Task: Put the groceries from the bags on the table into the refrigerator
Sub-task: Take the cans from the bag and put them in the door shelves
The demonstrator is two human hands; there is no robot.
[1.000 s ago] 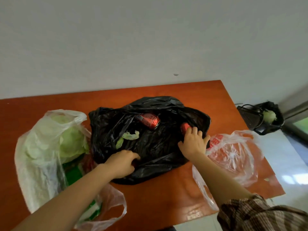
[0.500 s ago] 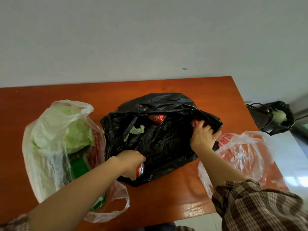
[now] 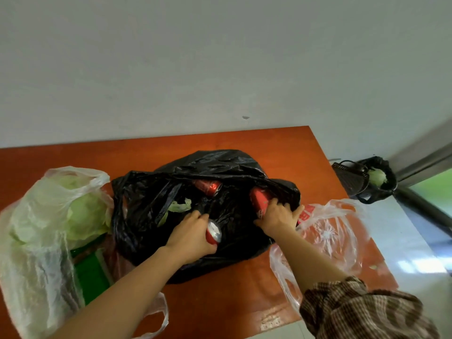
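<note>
At frame centre, a red can (image 3: 213,234) is now drawn from the black bag (image 3: 220,167) in the left hand (image 3: 193,237), another can (image 3: 260,200) gripped by the right hand (image 3: 277,217), both fridge-ready.

- My left hand (image 3: 193,237), a second ago a fist pressed into the black bag (image 3: 220,165) at centre frame, now grips a red can (image 3: 213,234) — silver top showing.
- My right hand (image 3: 277,216) had only a red sliver under its fingers; now a second red can (image 3: 259,198) shows at the bag's right opening.
- The bag's mouth gapes wider.
</note>
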